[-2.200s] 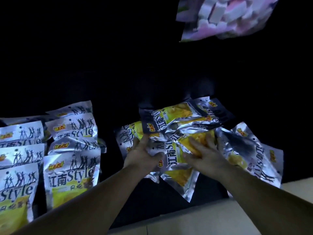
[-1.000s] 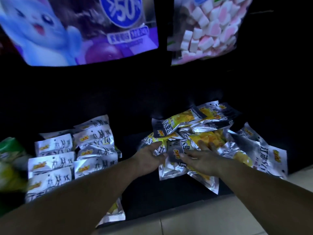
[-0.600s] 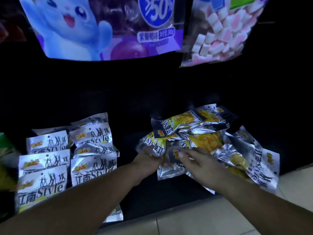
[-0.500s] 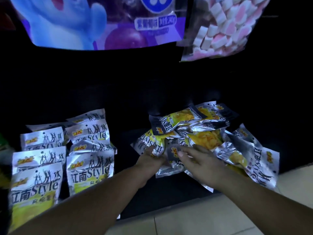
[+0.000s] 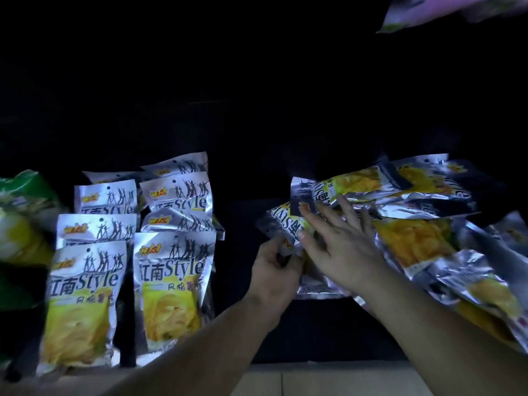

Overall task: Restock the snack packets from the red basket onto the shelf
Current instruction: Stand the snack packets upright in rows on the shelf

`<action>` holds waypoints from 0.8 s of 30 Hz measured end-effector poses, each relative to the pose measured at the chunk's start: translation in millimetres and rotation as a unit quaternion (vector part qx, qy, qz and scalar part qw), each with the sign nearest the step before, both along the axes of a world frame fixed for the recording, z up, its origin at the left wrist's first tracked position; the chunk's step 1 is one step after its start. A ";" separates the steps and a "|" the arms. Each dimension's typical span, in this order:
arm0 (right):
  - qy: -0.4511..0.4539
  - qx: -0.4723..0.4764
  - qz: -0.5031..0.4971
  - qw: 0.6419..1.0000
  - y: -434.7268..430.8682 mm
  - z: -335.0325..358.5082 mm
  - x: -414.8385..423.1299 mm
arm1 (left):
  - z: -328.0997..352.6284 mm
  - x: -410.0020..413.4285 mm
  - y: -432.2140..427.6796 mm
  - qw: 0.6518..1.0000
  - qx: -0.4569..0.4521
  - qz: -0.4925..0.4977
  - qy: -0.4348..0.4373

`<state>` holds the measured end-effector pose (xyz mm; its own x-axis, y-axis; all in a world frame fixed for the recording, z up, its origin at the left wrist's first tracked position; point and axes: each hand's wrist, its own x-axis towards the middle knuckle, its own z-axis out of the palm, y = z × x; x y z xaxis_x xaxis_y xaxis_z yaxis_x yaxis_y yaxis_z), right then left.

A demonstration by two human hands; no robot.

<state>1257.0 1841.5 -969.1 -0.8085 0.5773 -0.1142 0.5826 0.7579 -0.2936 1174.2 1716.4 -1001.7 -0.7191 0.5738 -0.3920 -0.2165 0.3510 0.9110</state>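
Note:
A loose heap of silver-and-yellow snack packets (image 5: 411, 224) lies on the dark shelf at the right. My left hand (image 5: 275, 267) pinches the lower corner of one packet (image 5: 288, 224) at the heap's left edge. My right hand (image 5: 343, 247) lies flat with spread fingers on top of the heap, just right of the left hand. Two neat rows of the same packets (image 5: 171, 281) stand at the left of the shelf. No red basket is in view.
Green packets (image 5: 20, 224) blur at the far left. A pink bag (image 5: 445, 10) hangs at the top right. The shelf interior (image 5: 257, 110) is dark. A pale floor (image 5: 314, 380) shows below the shelf's front edge.
The view has dropped and come closer, so the upper bags have left the frame. My right hand has slid up over the heap with fingers spread. My left hand stays at the heap's left edge.

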 end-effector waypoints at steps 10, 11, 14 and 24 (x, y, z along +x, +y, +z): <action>0.111 -0.008 -0.055 0.992 -20.2 37.1 -4.9 | 92.4 -58.0 -24.5 0.979 0.077 0.071 0.174; 0.161 -0.048 -0.053 0.984 -21.9 43.2 -8.3 | 100.7 -65.8 -27.7 0.976 0.095 0.062 0.189; 0.237 -0.149 -0.006 0.960 -28.9 62.5 -24.4 | 118.1 -84.1 -33.5 0.968 0.123 0.045 0.215; 0.279 -0.307 -0.046 0.909 -37.2 59.2 -44.7 | 105.6 -103.7 -30.3 0.968 0.184 0.115 0.124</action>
